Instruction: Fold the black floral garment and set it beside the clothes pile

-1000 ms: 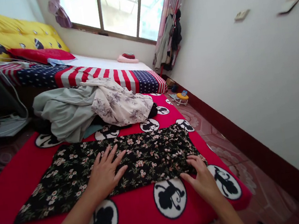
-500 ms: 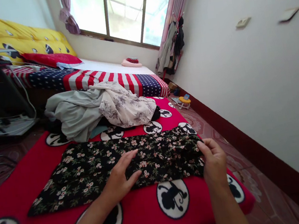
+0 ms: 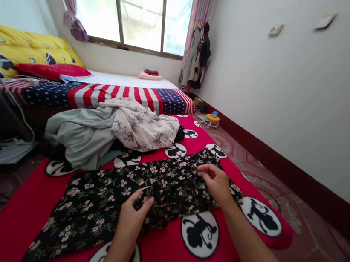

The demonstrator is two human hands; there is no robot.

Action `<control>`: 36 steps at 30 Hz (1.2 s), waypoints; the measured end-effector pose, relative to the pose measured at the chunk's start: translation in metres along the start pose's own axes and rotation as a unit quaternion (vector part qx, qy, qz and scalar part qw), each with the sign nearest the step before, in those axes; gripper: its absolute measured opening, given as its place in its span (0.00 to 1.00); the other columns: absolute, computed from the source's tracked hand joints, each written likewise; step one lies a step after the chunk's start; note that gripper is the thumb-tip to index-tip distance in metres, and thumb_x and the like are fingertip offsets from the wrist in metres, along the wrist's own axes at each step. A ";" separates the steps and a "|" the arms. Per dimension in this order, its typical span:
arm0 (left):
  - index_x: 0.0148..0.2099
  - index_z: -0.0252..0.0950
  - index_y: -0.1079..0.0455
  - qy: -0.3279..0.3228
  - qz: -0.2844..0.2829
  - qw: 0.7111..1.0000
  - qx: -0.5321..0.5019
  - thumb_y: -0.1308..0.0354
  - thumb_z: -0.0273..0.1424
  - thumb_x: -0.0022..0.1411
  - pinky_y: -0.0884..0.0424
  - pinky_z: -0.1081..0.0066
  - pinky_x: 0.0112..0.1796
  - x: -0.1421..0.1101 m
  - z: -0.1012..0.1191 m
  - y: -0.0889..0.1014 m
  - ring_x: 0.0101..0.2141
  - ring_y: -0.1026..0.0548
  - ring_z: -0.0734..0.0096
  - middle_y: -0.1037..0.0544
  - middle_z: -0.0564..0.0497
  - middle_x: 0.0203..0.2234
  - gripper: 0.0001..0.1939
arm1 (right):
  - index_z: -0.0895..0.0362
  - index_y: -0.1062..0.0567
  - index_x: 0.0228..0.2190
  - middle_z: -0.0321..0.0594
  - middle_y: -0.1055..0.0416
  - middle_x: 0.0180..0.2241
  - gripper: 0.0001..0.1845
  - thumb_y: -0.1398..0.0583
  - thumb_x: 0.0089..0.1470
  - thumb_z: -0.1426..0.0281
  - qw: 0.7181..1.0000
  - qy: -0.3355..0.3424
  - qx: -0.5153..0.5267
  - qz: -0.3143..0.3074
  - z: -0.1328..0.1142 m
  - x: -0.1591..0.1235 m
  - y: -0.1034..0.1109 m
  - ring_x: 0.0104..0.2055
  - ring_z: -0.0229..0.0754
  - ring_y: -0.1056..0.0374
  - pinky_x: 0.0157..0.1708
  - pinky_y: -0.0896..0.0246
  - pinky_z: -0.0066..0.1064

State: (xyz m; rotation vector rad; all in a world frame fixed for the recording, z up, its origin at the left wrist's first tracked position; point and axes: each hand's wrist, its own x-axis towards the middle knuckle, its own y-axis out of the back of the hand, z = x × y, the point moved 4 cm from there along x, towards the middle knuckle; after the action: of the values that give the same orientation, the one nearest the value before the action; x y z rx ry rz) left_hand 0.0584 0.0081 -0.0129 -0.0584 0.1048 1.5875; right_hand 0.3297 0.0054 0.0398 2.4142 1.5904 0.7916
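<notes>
A black floral garment (image 3: 106, 200), patterned with small pink flowers and green leaves, lies spread lengthwise on a red blanket (image 3: 166, 257). My left hand (image 3: 134, 211) is at the garment's middle, with cloth bunched between its thumb and forefinger. Farther right, my right hand (image 3: 216, 183) pinches the upper layer with thumb and fingertips. Around the hands the cloth is wrinkled, and its near hem bulges below my left hand. The garment's exact kind cannot be made out.
Beyond the garment lies a heap of clothes with a grey-green cloth (image 3: 81, 134) and a white floral cloth (image 3: 142, 129). A bed with a stars-and-stripes cover (image 3: 108, 92) stands behind. On the right are a white wall (image 3: 301, 88) and a small yellow stool (image 3: 212, 118).
My right hand has moved left from the garment's right end onto its upper surface. My left hand has closed on the cloth, and the near hem has bunched up.
</notes>
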 end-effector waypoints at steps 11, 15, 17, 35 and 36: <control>0.34 0.42 0.21 -0.114 -0.188 0.972 0.084 0.44 0.31 0.54 0.28 0.67 0.38 -0.058 0.074 -0.029 0.32 0.24 0.64 0.21 0.51 0.28 0.10 | 0.51 0.20 0.34 0.44 0.32 0.49 0.12 0.42 0.50 0.74 0.979 0.115 -0.157 -0.068 0.055 0.043 -0.003 0.43 0.45 0.30 0.48 0.35 0.42; 0.35 0.42 0.21 -0.164 -0.259 0.951 0.046 0.46 0.21 0.49 0.29 0.73 0.36 -0.086 0.091 -0.053 0.32 0.23 0.68 0.20 0.51 0.30 0.16 | 0.53 0.20 0.32 0.45 0.30 0.47 0.11 0.43 0.52 0.72 0.984 0.124 -0.125 -0.038 0.051 0.040 0.007 0.50 0.47 0.33 0.50 0.37 0.44; 0.35 0.41 0.20 -0.183 -0.294 0.938 0.016 0.47 0.18 0.46 0.31 0.75 0.33 -0.096 0.095 -0.064 0.31 0.24 0.70 0.20 0.51 0.29 0.19 | 0.52 0.21 0.35 0.44 0.32 0.51 0.16 0.45 0.49 0.77 0.981 0.142 -0.115 -0.070 0.046 0.032 0.009 0.52 0.47 0.34 0.52 0.38 0.45; 0.52 0.49 0.26 -0.214 -0.347 0.907 0.103 0.34 0.29 0.43 0.28 0.74 0.40 -0.097 0.103 -0.031 0.40 0.24 0.64 0.24 0.49 0.45 0.30 | 0.56 0.20 0.37 0.42 0.21 0.37 0.18 0.41 0.41 0.72 0.998 0.001 0.002 -0.070 0.059 0.020 0.029 0.41 0.48 0.27 0.44 0.33 0.41; 0.53 0.50 0.27 -0.207 -0.329 0.910 0.141 0.33 0.30 0.41 0.28 0.72 0.41 -0.091 0.107 -0.014 0.41 0.24 0.62 0.24 0.50 0.46 0.33 | 0.56 0.20 0.36 0.42 0.21 0.37 0.18 0.42 0.41 0.72 0.997 -0.003 -0.002 -0.077 0.061 0.023 0.030 0.41 0.48 0.27 0.43 0.33 0.40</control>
State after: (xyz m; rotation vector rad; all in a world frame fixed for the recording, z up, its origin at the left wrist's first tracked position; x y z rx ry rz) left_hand 0.0768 -0.0714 0.1022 0.4305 -0.0208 0.8684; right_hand 0.3913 0.0232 0.0080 2.2554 1.7446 0.7590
